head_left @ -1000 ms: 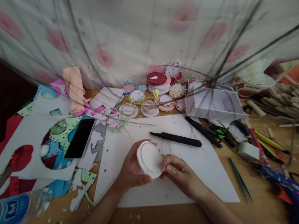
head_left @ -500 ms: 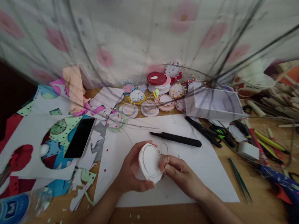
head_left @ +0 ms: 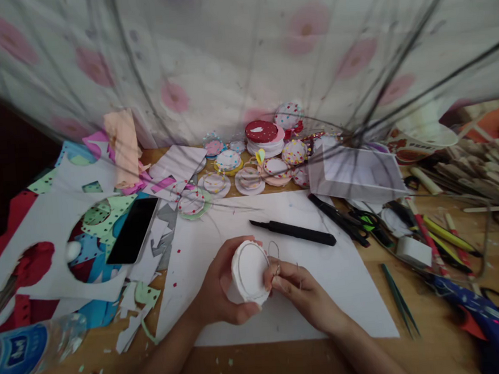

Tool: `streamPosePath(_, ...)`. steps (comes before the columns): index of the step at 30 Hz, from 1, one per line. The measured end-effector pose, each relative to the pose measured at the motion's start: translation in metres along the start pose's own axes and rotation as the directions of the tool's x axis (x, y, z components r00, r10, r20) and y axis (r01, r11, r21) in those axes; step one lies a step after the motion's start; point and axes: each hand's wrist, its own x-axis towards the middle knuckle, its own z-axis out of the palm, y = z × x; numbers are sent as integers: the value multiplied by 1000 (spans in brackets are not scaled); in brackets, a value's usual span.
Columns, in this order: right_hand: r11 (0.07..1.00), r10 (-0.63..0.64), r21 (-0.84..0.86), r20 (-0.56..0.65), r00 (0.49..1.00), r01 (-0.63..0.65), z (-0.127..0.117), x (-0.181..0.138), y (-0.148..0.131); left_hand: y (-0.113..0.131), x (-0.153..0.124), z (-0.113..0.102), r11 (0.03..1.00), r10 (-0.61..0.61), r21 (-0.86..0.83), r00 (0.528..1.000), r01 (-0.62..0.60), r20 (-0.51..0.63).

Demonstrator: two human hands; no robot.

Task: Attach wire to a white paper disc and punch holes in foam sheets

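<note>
A small round white craft piece [head_left: 252,271], with a thin cord circling its top face, is gripped at its left side by my left hand [head_left: 218,289]. It tilts toward me above a white paper sheet [head_left: 325,295]. My right hand [head_left: 297,289] pinches a thin cord [head_left: 273,249] that loops up past the fingertips, against the right edge of the piece. Behind the hands, a black craft knife [head_left: 293,232] lies across the sheet.
Left are paper scraps [head_left: 21,226], a black phone [head_left: 133,232] and a plastic bottle [head_left: 25,351]. Several decorated round pieces [head_left: 249,180] and a white box [head_left: 355,174] stand behind. Right lie scissors [head_left: 339,220], tweezers [head_left: 399,299] and a blue glue gun [head_left: 482,310].
Both hands hold nearly the same place. The right fingers and the cord loop have shifted very slightly; the round piece stays in the left hand.
</note>
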Motion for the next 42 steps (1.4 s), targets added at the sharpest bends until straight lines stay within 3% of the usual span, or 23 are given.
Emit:
streamPosePath(6, 1000, -8, -6, -27, 1000, 8, 4, 0, -1, 3, 4, 3, 997, -46, -59, 996, 42, -82)
streamPosePath(9, 986, -120, -130, -143, 982, 101, 5, 0, 6, 1, 5, 4, 992, -97, -100, 984, 83, -147)
streamPosePath(11, 929, -272, -324, -272, 923, 178, 5, -2, 10, 0, 5, 5, 986, -140, -121, 972, 119, -188)
streamPosePath(13, 795, -483, -550, -321, 815, 255, 6, -5, 12, -1, 5, 6, 982, -158, -141, 962, 129, -221)
streamPosePath(16, 480, -721, -793, -114, 683, 374, 9, -11, 13, -1, 5, 7, 983, -163, -122, 956, 136, -245)
streamPosePath(18, 283, -759, -865, 62, 648, 415, 12, -14, 13, -1, 4, 8, 987, -151, -95, 959, 131, -240)
streamPosePath(20, 192, -746, -887, 145, 650, 419, 14, -14, 12, -3, 3, 10, 991, -125, -83, 969, 109, -214)
streamPosePath(25, 276, -717, -853, 123, 686, 442, 15, -12, 12, -9, -1, 13, 991, -125, -68, 981, 116, -151)
streamPosePath(30, 329, -749, -850, 30, 662, 411, 16, -13, 11, -10, -3, 12, 987, -134, -104, 988, 126, -79)
streamPosePath(42, 359, -737, -830, 29, 675, 427, 16, -13, 7, -11, -2, 10, 977, -147, -171, 985, 130, -90)
